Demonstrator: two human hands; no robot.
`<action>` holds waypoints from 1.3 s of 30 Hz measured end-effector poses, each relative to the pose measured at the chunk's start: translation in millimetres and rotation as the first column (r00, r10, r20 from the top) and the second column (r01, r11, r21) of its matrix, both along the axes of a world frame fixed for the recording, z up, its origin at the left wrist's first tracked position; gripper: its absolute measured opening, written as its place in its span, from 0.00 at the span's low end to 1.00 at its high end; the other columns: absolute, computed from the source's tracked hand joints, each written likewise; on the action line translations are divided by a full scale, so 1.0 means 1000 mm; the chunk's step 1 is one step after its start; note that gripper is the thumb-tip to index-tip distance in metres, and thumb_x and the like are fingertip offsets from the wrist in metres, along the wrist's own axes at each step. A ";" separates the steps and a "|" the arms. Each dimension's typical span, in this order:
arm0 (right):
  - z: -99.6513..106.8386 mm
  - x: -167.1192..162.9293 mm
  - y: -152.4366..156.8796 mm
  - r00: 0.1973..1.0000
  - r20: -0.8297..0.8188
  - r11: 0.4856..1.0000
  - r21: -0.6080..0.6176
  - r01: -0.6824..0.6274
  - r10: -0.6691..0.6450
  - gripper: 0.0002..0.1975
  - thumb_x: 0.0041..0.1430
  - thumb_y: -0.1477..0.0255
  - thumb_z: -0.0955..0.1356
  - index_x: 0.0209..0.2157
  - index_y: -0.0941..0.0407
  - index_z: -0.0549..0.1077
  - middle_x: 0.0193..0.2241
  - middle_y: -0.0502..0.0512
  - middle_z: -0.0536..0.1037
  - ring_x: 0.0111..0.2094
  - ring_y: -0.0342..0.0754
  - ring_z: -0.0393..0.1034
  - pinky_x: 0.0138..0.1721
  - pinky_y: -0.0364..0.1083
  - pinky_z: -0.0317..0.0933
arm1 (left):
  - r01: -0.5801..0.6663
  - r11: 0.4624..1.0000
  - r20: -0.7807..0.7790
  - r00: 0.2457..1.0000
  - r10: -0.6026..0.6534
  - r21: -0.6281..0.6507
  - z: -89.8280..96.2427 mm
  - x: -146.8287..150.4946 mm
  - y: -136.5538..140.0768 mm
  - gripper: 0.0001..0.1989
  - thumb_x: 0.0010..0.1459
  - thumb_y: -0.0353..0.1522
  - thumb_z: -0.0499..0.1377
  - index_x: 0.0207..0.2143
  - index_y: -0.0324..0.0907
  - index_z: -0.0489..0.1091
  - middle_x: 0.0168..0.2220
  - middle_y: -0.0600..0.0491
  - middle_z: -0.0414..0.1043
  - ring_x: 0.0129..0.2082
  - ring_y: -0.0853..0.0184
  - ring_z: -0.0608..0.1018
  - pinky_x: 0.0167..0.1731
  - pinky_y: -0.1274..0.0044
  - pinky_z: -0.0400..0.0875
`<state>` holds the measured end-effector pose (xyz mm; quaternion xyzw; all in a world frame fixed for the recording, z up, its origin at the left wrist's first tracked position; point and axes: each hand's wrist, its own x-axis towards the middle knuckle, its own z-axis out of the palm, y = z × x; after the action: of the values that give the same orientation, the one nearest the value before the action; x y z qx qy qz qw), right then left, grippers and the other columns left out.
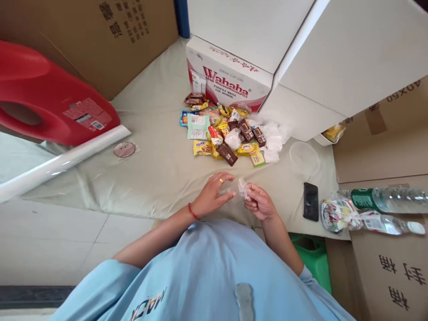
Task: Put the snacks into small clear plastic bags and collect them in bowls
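Observation:
A crumpled piece of clear plastic film (243,188) is pinched between the thumb and fingers of my right hand (260,201). Just left of it, my left hand (216,192) is open, its thumb and fingers curved apart and pointing at the film. A ring and a red wrist string show on the left one. Beyond both hands lies a pile of wrapped snacks, with a brown cocoa packet (227,154) nearest, a pale green packet (198,128) and a yellow biscuit packet (201,148). Crumpled white plastic (272,139) lies at the pile's right side.
Behind the pile stands a Wahaha water carton (230,76). A red jug (50,98), a long white roll (63,162) and a round pinkish disc (124,149) are at left. A clear lid (304,158), a phone (310,201) and plastic bottles (394,199) lie at right.

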<state>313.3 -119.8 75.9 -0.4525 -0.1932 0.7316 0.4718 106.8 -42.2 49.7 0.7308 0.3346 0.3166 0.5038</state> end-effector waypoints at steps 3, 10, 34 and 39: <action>-0.001 0.000 -0.004 0.998 0.013 0.998 -0.021 0.057 -0.056 0.23 0.52 0.60 0.80 0.29 0.55 0.64 0.20 0.41 0.63 0.16 0.32 0.43 0.16 0.34 0.39 | 0.060 0.972 0.028 0.998 -0.055 -0.229 -0.009 0.002 0.002 0.15 0.64 0.46 0.58 0.36 0.44 0.71 0.34 0.51 0.76 0.36 0.63 0.77 0.43 0.69 0.71; -0.009 0.001 -0.010 0.975 0.039 0.974 -0.057 0.219 -0.217 0.26 0.49 0.59 0.81 0.27 0.55 0.62 0.20 0.40 0.62 0.16 0.31 0.41 0.15 0.33 0.38 | -0.120 0.733 0.201 0.921 0.335 -0.669 -0.029 -0.010 -0.001 0.21 0.60 0.50 0.62 0.32 0.45 0.62 0.27 0.59 0.64 0.28 0.70 0.70 0.32 0.77 0.66; 0.000 0.023 0.002 0.716 0.694 0.975 0.199 -0.094 -0.073 0.13 0.57 0.60 0.75 0.37 0.53 0.76 0.28 0.48 0.73 0.27 0.43 0.62 0.30 0.43 0.58 | -0.262 0.671 0.194 0.829 0.524 -0.693 -0.017 -0.045 0.003 0.22 0.56 0.48 0.67 0.35 0.46 0.59 0.24 0.64 0.57 0.20 0.75 0.61 0.22 0.80 0.55; -0.030 -0.015 0.012 0.612 0.784 0.935 0.286 -0.208 -0.103 0.26 0.47 0.63 0.80 0.48 0.53 0.77 0.43 0.55 0.76 0.38 0.49 0.70 0.43 0.49 0.66 | -0.106 0.492 0.194 0.832 0.520 -0.864 -0.008 -0.028 -0.010 0.28 0.49 0.48 0.72 0.34 0.46 0.56 0.24 0.66 0.54 0.18 0.79 0.58 0.20 0.82 0.49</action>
<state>298.2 -108.0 46.1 -0.6303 -0.5206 0.4250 0.3888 79.1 -51.8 41.3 0.2415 0.4532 0.3637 0.7772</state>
